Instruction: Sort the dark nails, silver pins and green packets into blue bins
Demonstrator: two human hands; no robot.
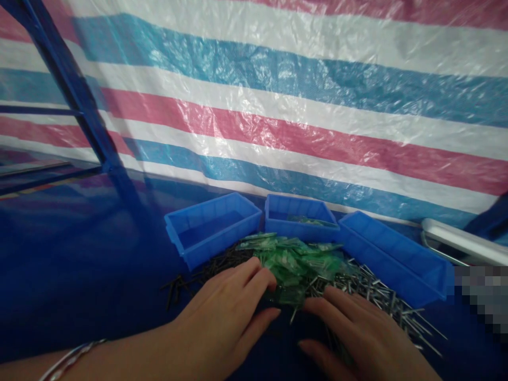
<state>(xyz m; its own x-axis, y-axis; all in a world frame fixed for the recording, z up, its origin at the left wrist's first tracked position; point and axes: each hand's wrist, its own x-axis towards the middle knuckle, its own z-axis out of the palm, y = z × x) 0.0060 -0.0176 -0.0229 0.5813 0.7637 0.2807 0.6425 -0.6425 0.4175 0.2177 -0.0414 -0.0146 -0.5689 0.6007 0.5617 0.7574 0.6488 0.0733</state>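
Note:
A heap of green clear plastic packets [293, 259] lies in front of me, between a dark pile of short black rods or screws [222, 264] and a scatter of thin silver metal pins [377, 291]. My left hand [230, 307] reaches over the black pieces to the near left side of the packets, its fingers bent and the thumb apart from them. Low over the silver pins is my right hand [357, 328], thumb and forefinger spread. The forefinger comes close to the lowest packet. Undersides of both hands are hidden; no held thing shows.
Three blue plastic bins stand behind the piles: a left bin [214, 233], a middle bin [299, 230] with a few green packets inside, and a right bin [397, 259]. Striped sheeting [278, 121] hangs behind. A blue metal frame [71, 95] rises at left, a white object [468, 241] at right.

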